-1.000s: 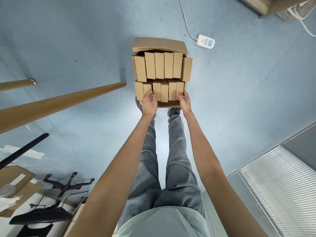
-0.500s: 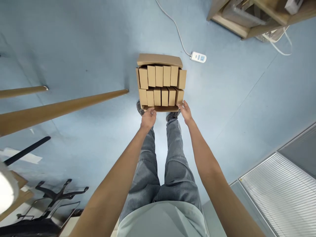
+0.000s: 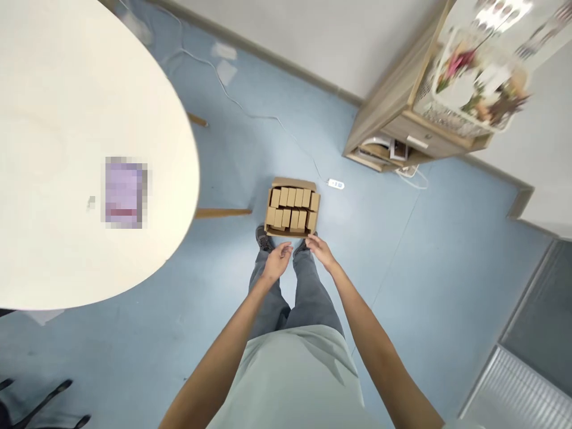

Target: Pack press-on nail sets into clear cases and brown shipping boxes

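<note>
An open cardboard carton [image 3: 295,182] stands on the floor in front of my shoes. Two rows of small brown boxes [image 3: 292,196] fill it, upright and side by side. My left hand [image 3: 277,261] hovers in front of the carton's near side, apart from it, with loosely bent fingers and nothing visible in them. Close to the near right corner of the carton is my right hand [image 3: 320,250], fingers extended and holding nothing; whether its fingertips touch the cardboard I cannot tell.
A round white table [image 3: 161,250] with a blurred purple item [image 3: 124,187] is at the left. A power strip [image 3: 336,184] and its cord lie beyond the carton. At the upper right stands a wooden cabinet [image 3: 393,119] bearing a white basket of flowers [image 3: 473,89].
My view has risen and tilted up, so the carton looks smaller and the tabletop and cabinet show. My left hand has come away from the carton's near edge; both hands are drawn back.
</note>
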Demonstrator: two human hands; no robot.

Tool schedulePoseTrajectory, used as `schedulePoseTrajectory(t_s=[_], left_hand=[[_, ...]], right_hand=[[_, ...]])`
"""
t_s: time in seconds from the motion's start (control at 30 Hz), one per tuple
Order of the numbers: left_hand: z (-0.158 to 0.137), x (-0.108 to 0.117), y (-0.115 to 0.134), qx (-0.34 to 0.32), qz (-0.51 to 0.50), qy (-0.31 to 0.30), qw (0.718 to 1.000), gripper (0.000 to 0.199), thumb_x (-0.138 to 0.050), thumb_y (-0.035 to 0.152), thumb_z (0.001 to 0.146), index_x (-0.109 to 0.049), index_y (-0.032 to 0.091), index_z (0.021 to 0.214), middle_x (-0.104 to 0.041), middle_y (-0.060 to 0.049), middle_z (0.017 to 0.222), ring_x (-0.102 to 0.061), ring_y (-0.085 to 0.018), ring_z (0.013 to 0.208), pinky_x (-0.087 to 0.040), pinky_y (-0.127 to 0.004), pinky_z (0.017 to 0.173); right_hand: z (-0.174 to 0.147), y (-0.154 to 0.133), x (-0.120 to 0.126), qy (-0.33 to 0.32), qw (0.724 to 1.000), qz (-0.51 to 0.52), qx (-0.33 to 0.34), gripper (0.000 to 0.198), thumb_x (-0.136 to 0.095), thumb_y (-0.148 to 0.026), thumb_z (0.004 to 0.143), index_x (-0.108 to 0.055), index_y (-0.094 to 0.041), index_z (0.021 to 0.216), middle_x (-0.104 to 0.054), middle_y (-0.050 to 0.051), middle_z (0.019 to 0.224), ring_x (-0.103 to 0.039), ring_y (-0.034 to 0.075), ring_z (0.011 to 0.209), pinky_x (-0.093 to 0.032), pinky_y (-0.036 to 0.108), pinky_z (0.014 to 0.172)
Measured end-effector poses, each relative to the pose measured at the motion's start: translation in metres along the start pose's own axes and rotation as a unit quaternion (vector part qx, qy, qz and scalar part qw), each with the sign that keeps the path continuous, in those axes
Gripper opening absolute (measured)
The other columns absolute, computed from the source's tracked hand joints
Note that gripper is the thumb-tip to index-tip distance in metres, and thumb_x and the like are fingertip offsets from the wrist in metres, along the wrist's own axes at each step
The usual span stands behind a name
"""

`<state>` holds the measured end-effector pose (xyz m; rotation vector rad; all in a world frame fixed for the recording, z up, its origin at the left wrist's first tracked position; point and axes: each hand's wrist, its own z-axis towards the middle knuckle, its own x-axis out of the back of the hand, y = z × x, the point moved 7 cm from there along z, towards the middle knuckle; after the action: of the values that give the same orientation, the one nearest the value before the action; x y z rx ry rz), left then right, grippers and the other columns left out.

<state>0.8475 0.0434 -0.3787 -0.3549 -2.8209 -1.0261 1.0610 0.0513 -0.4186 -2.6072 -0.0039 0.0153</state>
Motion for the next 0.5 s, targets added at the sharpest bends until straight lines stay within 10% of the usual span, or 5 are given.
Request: schedulePoseTrajectory(t_s=[0.23,0.5], left_hand=[[-0.106,0.054,0.072,-0.062,-0.118,0.033,0.99,0.071,-0.075,0.076,0.086,-0.076,0.021,0.131,-0.086,-0.02,0.132,-0.083,-0.038,0.125,-0.061,-0.059,0.121],[-0.192,0.116,0.116,-0.084,-0.204,0.058,0.974,0.067,-0.081,0.067,0.08,-0.077,0.021,0.129,-0.086,-0.019,0.136,-0.081,-0.04,0.133,-0.063,-0.058,0.122]], right_hand=[[-0.11,-0.084,-0.001,-0.027,0.997,-0.055,0.041,0.035,-0.084,-0.043,0.082,-0.082,-0.025,0.112,-0.087,0.007,0.108,-0.082,0.027,0.107,-0.062,0.05,0.113],[-0.208,-0.156,-0.017,-0.01,0.988,-0.077,0.136,0.044,-0.086,-0.053,0.077,-0.079,-0.025,0.111,-0.089,0.01,0.114,-0.084,0.032,0.114,-0.059,0.054,0.117]])
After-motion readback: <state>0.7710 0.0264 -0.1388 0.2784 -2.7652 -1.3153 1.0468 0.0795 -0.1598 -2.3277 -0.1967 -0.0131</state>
